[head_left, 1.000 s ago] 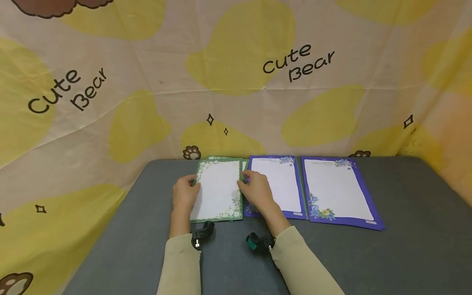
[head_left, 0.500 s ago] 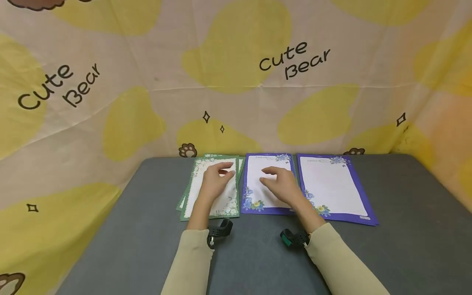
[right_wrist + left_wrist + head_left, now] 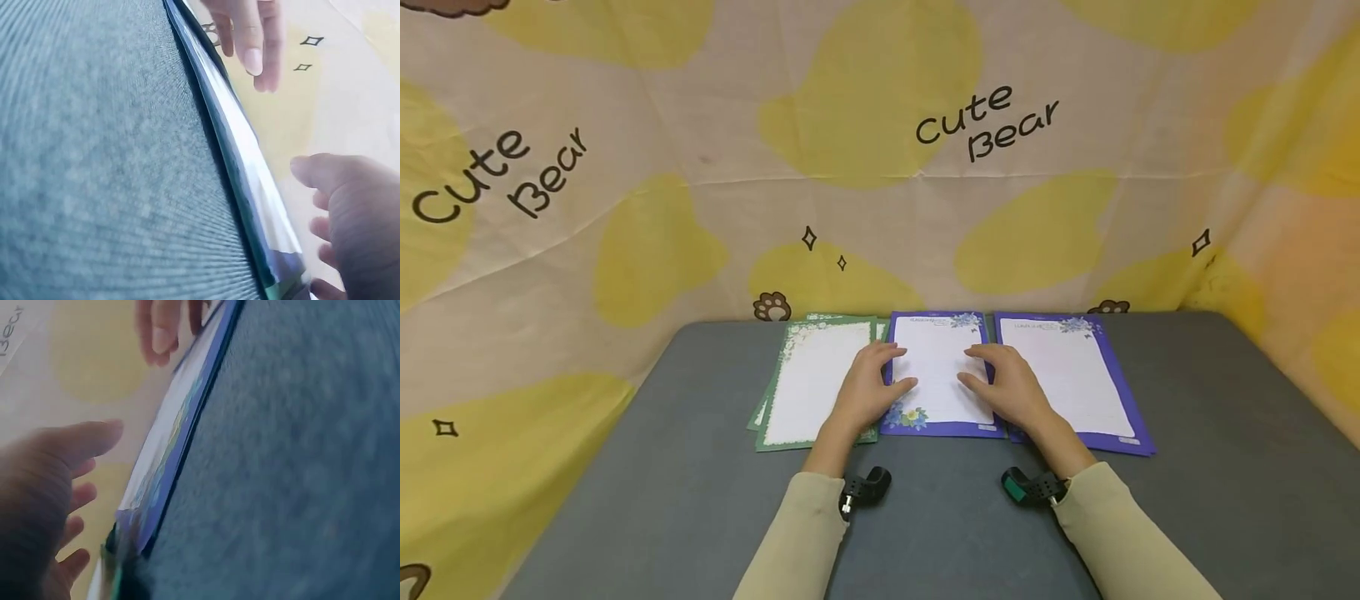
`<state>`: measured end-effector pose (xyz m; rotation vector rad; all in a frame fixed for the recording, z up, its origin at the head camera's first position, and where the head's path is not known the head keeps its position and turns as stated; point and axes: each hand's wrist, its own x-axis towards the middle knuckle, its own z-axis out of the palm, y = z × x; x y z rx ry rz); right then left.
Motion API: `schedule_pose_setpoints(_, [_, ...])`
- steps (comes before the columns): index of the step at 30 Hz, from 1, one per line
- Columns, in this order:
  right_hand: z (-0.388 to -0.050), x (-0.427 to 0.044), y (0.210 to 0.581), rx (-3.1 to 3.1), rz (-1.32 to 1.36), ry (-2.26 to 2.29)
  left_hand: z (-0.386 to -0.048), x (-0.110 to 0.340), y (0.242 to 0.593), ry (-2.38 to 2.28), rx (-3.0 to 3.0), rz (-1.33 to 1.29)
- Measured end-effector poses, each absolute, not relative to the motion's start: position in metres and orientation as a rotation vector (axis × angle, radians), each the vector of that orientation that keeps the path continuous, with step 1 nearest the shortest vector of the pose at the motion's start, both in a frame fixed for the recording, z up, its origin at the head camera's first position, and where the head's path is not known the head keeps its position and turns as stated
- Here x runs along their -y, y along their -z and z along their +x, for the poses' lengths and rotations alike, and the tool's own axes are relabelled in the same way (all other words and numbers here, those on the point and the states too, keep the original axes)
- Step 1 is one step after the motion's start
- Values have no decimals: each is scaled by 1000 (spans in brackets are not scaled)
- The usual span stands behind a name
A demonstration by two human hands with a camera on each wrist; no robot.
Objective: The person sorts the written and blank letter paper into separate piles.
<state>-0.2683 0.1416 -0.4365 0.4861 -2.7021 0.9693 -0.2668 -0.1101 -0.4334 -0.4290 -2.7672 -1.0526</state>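
A blue-bordered sheet of floral paper (image 3: 936,367) lies in the middle of the row, between the two hands. My left hand (image 3: 865,387) hovers at its left edge, fingers and thumb spread apart with nothing held. Over its right edge is my right hand (image 3: 1011,387), also spread and holding nothing. Both wrist views show a gap between the fingers and the paper. To the left lies a stack of green-bordered paper (image 3: 820,383), its lower sheets sticking out askew. On the right is another blue-bordered stack (image 3: 1067,375), partly covered by the right hand.
The grey table (image 3: 700,500) carries all the paper along its far edge. Behind it hangs a cream and yellow printed cloth (image 3: 850,125). A black strap device (image 3: 865,487) sits on the left wrist, another black strap device (image 3: 1033,487) on the right.
Both hands have let go of the green-bordered paper and moved right, to either side of the middle blue-bordered sheet. The green stack now lies fanned out at its lower left.
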Motion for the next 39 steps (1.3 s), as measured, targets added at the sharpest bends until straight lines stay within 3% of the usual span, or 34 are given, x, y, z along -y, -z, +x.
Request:
schedule_pose_setpoints(24, [-269, -145, 446, 2850, 569, -667, -268, 111, 442, 877, 2930, -517])
schedule_pose_setpoints(39, [-268, -145, 447, 2766, 465, -972, -270, 108, 444, 962, 2860, -385])
